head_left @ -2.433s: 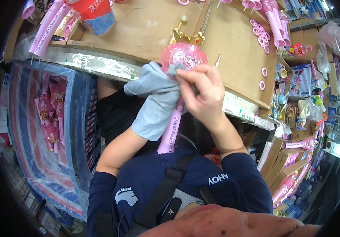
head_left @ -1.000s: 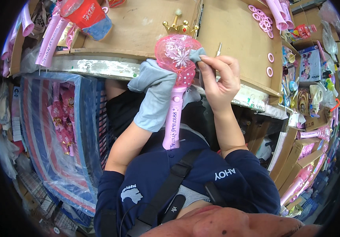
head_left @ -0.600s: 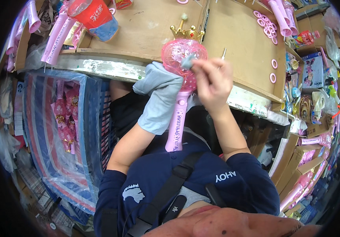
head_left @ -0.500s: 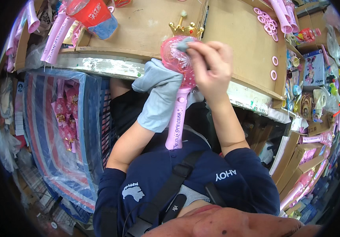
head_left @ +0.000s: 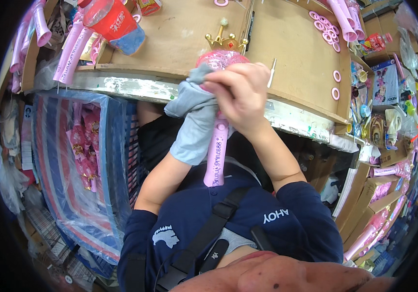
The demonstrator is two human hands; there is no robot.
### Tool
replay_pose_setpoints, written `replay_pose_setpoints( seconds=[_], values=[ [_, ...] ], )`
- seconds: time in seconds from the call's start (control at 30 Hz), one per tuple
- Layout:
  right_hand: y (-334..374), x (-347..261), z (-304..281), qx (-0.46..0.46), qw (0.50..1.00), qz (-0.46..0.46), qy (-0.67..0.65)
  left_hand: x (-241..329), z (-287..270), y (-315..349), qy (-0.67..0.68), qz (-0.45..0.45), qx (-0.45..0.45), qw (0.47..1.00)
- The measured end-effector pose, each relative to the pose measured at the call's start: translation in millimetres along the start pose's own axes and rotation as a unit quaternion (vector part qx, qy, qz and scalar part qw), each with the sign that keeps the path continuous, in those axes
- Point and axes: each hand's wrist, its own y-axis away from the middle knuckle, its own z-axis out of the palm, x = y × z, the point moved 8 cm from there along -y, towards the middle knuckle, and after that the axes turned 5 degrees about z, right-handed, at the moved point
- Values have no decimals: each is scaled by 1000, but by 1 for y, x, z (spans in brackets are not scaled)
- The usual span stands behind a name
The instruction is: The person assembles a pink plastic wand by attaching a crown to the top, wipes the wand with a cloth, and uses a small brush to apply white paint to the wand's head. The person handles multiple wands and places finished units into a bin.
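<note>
A pink toy wand (head_left: 216,153) stands between my hands, its handle toward my chest. Its pink globe (head_left: 223,58) carries a gold crown (head_left: 226,42) on top. My left hand (head_left: 194,107) is covered to the wrist by a pale grey-blue cloth (head_left: 191,138) and is closed around the wand just below the globe; its fingers are hidden under the fabric. In front of the globe, my right hand (head_left: 243,95) pinches a grey end of cloth near the covered left fingers. The right hand hides the lower part of the globe.
Cardboard trays (head_left: 189,29) lie on the worn white bench edge (head_left: 126,86). Pink rings (head_left: 326,29) and a thin white-tipped tool (head_left: 272,72) are at the right. A red-labelled container (head_left: 116,27) stands at the far left. Finished wands fill a plastic-lined striped bin (head_left: 85,146).
My right hand has moved left and down from the globe's face toward my covered left hand, still pinching the grey cloth. A thin white-tipped tool is now visible beside it.
</note>
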Motion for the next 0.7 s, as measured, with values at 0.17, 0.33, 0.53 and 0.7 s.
replay_pose_setpoints(
  seconds=[0.17, 0.33, 0.53, 0.7],
  values=[
    [-8, 15, 12, -2, 998, -10, 64, 25, -8, 0, -209, 80, 22, 974],
    [-21, 56, -13, 54, 994, 67, 67, 77, 5, 17, -402, 342, 17, 849],
    [-24, 12, -16, 50, 993, 14, -102, 83, 17, 20, -440, 306, -63, 842],
    [-36, 2, 20, -1, 997, -47, 56, 43, 16, 4, -382, 150, -145, 900]
  ],
)
